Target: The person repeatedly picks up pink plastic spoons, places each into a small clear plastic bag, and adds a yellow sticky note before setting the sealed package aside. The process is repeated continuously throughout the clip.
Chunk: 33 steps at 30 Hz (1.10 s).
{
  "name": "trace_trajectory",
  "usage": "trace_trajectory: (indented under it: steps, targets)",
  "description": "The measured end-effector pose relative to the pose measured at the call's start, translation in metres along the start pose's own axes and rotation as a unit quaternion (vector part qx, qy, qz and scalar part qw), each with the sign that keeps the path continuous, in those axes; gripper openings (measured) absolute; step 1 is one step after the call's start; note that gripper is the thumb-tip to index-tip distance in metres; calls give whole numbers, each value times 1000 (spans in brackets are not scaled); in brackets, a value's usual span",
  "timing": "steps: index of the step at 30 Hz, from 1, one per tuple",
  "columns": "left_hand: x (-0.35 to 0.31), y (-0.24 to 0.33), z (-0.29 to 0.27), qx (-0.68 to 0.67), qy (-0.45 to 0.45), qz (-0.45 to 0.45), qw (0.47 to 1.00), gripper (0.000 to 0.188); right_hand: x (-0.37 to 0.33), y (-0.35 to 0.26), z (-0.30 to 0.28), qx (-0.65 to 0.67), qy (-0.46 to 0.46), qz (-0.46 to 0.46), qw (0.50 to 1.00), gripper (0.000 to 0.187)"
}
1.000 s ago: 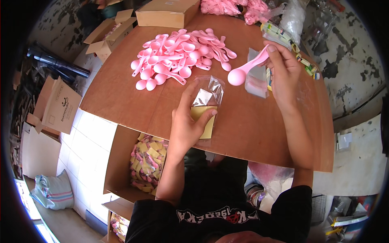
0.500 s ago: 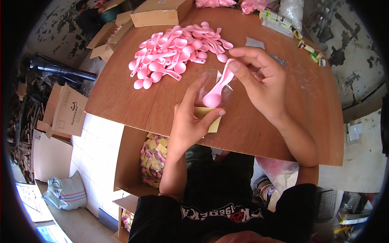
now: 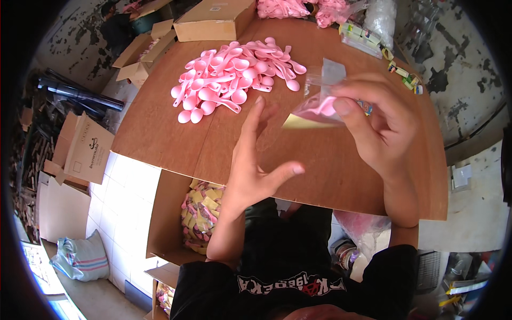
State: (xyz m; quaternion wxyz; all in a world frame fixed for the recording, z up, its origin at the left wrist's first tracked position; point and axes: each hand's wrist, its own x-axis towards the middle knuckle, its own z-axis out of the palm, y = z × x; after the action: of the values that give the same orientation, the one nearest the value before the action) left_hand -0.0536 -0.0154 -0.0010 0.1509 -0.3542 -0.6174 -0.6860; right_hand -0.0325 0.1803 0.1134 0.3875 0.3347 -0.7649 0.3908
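Observation:
My right hand [image 3: 381, 120] pinches a clear plastic bag [image 3: 311, 104] above the right half of the table. A pink spoon [image 3: 324, 108] shows inside the bag near my thumb; its far end is hidden by my fingers. A yellow card [image 3: 309, 124] runs along the bag's lower edge, slightly blurred. My left hand [image 3: 250, 165] is empty over the table's front, thumb and fingers spread wide apart. Beyond it lies a heap of loose pink spoons [image 3: 229, 77], touching neither hand.
Cardboard boxes stand at the table's back edge [image 3: 216, 21] and on the floor at left. Below the front edge, an open carton [image 3: 173, 213] contains many bagged pink and yellow pieces. Clear packs [image 3: 362, 40] lie far right. A person [image 3: 113, 29] is at the far left.
The pink spoon has gone from my right fingers' open hold into the bag. My left hand has let go of the bag and card, which my right hand has carried to the right.

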Motion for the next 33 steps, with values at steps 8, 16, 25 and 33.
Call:
trace_trajectory:
  steps: [8, 16, 25, 33]
  targets:
    - [14, 10, 11, -139, 31, -94, 985, 38, -11, -4, 8, 19, -114, 65, 991, 12]
    - [9, 49, 7, 72, -32, -80, 994, 24, -21, -18, 9, -165, -97, -1, 982, 23]
    - [10, 52, 13, 268, -114, -15, 957, 26, -33, -26, 2, -314, -191, -40, 929, 12]
    - [10, 41, 19, 230, -149, 20, 962, 27, -38, -10, -7, -174, -116, 95, 973, 7]
